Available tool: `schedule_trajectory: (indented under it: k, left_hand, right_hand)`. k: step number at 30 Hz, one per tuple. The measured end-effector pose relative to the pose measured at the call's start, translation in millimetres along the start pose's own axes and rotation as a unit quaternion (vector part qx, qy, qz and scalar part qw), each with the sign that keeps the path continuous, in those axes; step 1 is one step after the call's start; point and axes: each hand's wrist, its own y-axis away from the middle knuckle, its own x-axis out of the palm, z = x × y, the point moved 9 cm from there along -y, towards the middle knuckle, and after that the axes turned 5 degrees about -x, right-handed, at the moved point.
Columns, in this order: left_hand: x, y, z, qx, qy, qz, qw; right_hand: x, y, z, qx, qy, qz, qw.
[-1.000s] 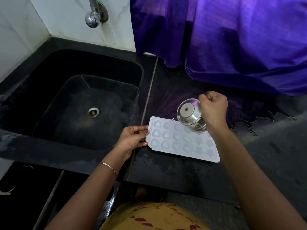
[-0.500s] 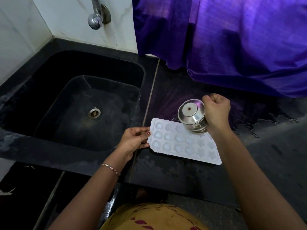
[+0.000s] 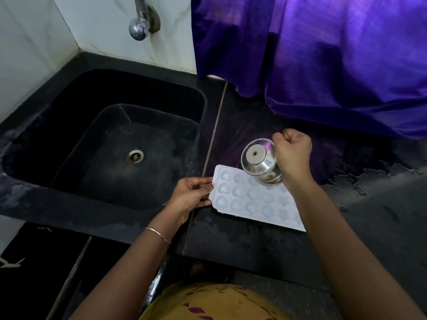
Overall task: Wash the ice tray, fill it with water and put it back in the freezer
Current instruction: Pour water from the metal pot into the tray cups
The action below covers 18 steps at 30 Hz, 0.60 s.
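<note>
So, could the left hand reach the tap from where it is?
Probably yes, once it lets go of the ice tray: only the open sink lies between the left hand and the tap.

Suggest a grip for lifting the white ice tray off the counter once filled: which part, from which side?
Take the flat rim at both short ends, coming in from the sides. The ice tray is long, shallow and flat on the counter, so end grips should keep its open cavities level. The left hand pinches the sink-side rim; the right hand holds a steel cup above it.
</note>
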Motion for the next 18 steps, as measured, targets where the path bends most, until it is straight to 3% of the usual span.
schedule_trajectory:
  k: [18]
  left_hand:
    - [-0.9,-3.2,2.5,-0.007,0.001,0.002,1.0]
  right_hand:
    - [9.2,0.7,10.5,-0.04,0.043,0.013,0.998]
